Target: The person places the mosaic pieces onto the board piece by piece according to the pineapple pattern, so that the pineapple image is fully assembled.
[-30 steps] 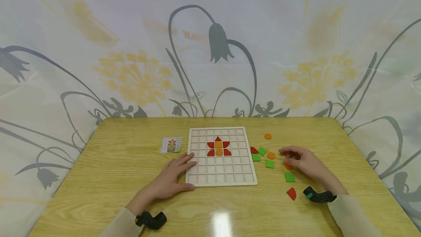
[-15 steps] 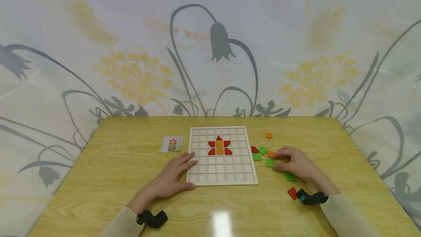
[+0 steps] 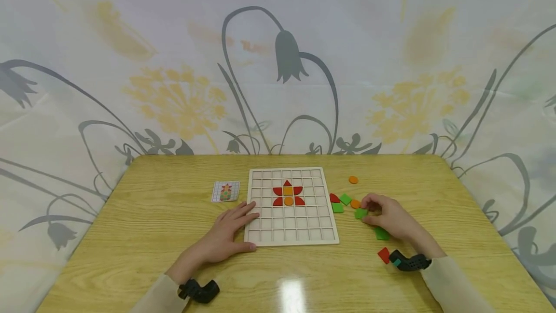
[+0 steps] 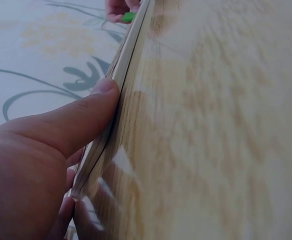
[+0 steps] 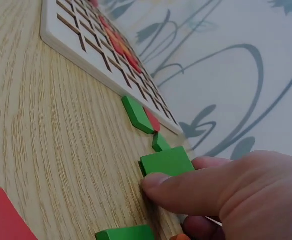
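Observation:
My right hand (image 3: 392, 217) pinches a green square tile (image 5: 166, 161) between thumb and fingers, lifted a little off the table in the right wrist view. My left hand (image 3: 225, 236) rests at the left side of a white grid board (image 3: 299, 243), its fingertips over the rim and its thumb (image 4: 86, 117) against the edge. On the board, several red pieces (image 3: 278, 201) surround an orange square (image 3: 288, 191) and an orange circle (image 3: 288, 201). A green tile (image 3: 381, 234) and a red quarter-circle piece (image 3: 384, 255) lie near my right wrist.
Left of the board lies a small picture card (image 3: 225, 191) with a gridded pattern. By the board's right edge are a red piece (image 3: 334, 198), green tiles (image 3: 345, 199) and an orange disc (image 3: 355, 204). Another orange disc (image 3: 354, 179) lies farther back. A patterned curtain (image 3: 173, 62) hangs behind the table.
My right hand has moved left from above an orange disc to a green square tile, which it now pinches and has shifted slightly. My left hand stays at the board.

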### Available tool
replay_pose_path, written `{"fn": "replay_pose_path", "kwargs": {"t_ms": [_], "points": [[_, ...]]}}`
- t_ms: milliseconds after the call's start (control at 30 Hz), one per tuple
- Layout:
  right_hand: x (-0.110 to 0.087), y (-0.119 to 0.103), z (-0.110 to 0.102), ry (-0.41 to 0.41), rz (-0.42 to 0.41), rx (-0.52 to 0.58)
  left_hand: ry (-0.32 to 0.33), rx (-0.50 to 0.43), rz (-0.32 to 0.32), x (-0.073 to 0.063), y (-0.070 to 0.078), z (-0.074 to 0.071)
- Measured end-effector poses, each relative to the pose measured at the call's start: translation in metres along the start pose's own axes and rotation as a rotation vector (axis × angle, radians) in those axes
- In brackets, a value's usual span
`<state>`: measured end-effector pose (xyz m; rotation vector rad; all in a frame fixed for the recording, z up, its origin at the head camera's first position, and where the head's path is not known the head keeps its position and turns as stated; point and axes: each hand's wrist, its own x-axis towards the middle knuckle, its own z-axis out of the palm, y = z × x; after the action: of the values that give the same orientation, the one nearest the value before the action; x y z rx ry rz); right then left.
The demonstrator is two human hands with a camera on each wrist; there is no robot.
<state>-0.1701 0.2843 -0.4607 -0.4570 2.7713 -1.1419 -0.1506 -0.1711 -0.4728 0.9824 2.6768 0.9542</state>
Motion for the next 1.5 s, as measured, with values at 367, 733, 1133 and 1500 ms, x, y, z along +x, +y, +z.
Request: {"fn": "replay_pose_path", "kwargs": {"t_ms": [367, 733, 1133, 1500], "points": [[0.004, -0.014, 0.014, 0.267, -0.042, 0.046, -0.005, -0.013, 0.011, 0.0, -0.001, 0.0], [0.023, -0.036, 0.038, 0.322, -0.16, 0.166, -0.012, -0.017, 0.002, 0.0, -0.001, 0.0], [0.042, -0.068, 0.072, 0.187, -0.17, 0.212, -0.015, -0.028, -0.002, 0.001, -0.001, 0.001], [0.061, -0.088, 0.1, 0.12, -0.194, 0.158, -0.015, -0.016, -0.003, 0.001, -0.001, 0.001]]}}
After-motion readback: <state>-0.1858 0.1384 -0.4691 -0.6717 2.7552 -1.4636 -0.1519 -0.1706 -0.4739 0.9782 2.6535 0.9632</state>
